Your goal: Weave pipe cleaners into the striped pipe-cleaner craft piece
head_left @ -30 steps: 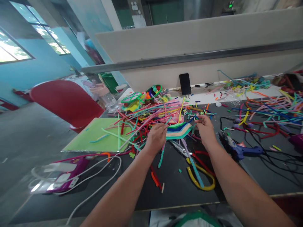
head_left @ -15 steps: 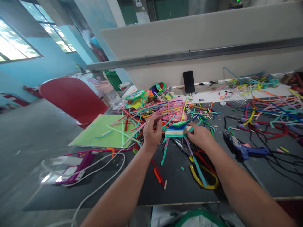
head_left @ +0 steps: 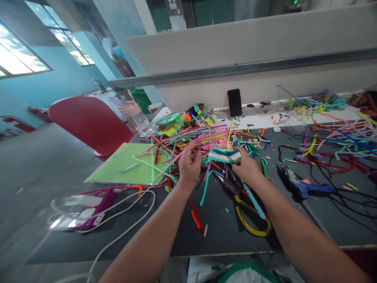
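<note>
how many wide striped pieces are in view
1: a wide piece striped white, blue and teal, held in the right hand. Others may be hidden in the pile of thin multicoloured strips.

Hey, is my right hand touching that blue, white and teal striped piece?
Touching. The head view shows it: the right hand grips the striped piece at its right end, fingertips meeting it without a gap.

Bands of teal, cream and blue streak across the striped piece (head_left: 224,156)! Yellow and red on the scissors (head_left: 232,185), blue on the glue gun (head_left: 316,189), here's lime green on the sheet (head_left: 104,169), red on the chair (head_left: 86,125), dark grey on the desk (head_left: 219,241).
</note>
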Demonstrator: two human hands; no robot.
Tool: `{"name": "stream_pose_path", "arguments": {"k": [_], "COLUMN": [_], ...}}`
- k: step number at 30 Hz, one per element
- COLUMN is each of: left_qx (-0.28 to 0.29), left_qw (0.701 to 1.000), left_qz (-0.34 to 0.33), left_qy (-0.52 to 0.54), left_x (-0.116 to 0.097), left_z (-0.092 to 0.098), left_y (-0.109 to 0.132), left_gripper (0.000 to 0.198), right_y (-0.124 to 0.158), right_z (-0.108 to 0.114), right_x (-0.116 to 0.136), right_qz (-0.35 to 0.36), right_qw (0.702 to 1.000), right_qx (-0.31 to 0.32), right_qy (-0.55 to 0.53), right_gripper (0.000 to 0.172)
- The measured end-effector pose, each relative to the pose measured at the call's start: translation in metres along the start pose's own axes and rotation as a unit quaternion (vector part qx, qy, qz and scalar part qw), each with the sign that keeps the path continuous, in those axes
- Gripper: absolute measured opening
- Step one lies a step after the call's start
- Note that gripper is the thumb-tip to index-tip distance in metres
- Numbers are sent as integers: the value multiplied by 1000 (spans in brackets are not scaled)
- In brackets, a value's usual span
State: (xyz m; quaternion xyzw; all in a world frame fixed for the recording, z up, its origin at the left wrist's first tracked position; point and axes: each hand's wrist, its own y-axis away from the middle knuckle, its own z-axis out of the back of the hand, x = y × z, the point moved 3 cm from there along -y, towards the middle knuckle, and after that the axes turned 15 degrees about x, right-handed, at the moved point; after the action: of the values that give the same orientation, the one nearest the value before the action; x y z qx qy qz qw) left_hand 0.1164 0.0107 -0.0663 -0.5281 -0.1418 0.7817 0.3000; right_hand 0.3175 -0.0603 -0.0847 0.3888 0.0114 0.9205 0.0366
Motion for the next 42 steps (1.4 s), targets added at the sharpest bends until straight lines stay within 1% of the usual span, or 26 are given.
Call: {"name": "stream_pose_path", "arguments": {"k": [2,4,6,8,11,12,13,14,16,19,21,23,26,28,30,31,33,35,37,39,41,42], "left_qx": [-10,-10,16,72,187,211,221,216,185,135,101,72,52,43,43,49,62,74,84,102,121,130], "left_qw": [995,986,976,957,907,891,877,868,855,844,839,834,825,818,809,803,792,784,781,778,775,773], "left_qz": [44,81,107,130,168,173,170,164,155,164,181,195,210,221,227,229,230,232,233,239,243,245], "left_qy": [86,145,192,250,337,363,391,416,458,493,503,511,522,529,540,548,563,571,574,572,570,570], "left_x": [5,7,7,3,-14,-21,-28,-34,-43,-44,-40,-37,-35,-35,-33,-32,-30,-28,-27,-27,-28,-28], "left_z": [-1,-3,-9,-19,-39,-46,-51,-55,-61,-65,-65,-63,-57,-53,-48,-46,-43,-41,-40,-41,-43,-44], "left_y": [-1,-1,0,4,13,17,20,23,26,29,28,27,24,22,20,19,17,17,18,19,21,22], "left_gripper": [21,18,17,19,29,34,36,35,28,18,14,15,19,21,21,20,20,20,20,21,21,21], "right_y": [-1,-2,-1,2,9,11,14,16,19,22,23,25,28,32,35,35,33,28,22,16,13,13], "right_z": [5,9,9,8,3,1,-1,-3,-6,-11,-13,-15,-15,-12,-4,0,8,13,13,9,3,0], "right_x": [-2,-2,0,4,14,17,21,25,32,40,43,44,46,46,43,40,33,27,25,26,27,28], "right_qz": [14,41,74,102,140,151,161,173,195,214,216,222,258,291,307,303,276,241,217,203,186,175], "right_qw": [997,987,975,965,963,965,967,969,968,964,963,963,957,948,935,925,895,862,835,817,797,785], "right_qx": [-50,-101,-145,-174,-189,-187,-183,-176,-156,-130,-126,-124,-112,-122,-170,-202,-257,-275,-254,-186,-108,-80], "right_qy": [-64,-116,-154,-168,-130,-102,-69,-33,33,88,97,95,70,32,-49,-106,-238,-352,-436,-506,-565,-589], "right_gripper": [58,53,50,49,47,45,44,42,38,36,35,35,36,35,35,36,38,40,39,37,31,27]}}
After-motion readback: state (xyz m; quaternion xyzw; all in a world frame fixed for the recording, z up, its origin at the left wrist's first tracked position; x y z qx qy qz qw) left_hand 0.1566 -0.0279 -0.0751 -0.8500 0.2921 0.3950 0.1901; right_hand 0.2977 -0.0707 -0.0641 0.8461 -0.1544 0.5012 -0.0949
